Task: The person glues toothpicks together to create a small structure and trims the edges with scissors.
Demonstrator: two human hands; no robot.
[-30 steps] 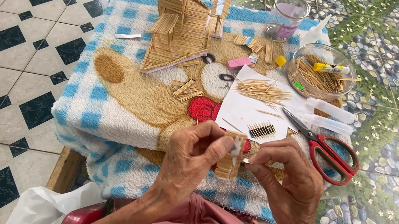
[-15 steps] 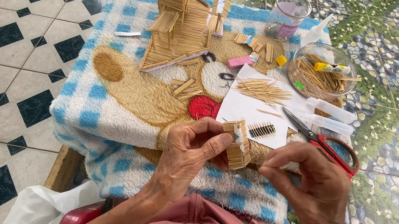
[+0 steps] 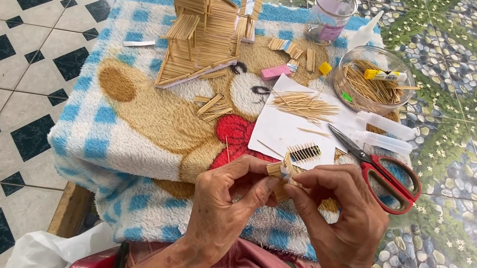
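- Towel-covered bench (image 3: 127, 138) carries toothpick model (image 3: 203, 31), scissors (image 3: 381, 168).
- Your left hand (image 3: 229, 206) and right hand (image 3: 344, 218) now pinch toothpick piece (image 3: 278, 171) together at near edge, regripped since earlier.

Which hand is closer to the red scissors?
Right. The right hand sits just beside the red scissors; the left hand is farther away, across the small stick piece.

Bright, even daylight — shadows stay soft and faint, pooling just below the towel (image 3: 126, 150) on its near edge. Focus is sharp; floor lines bend slightly beyond it.
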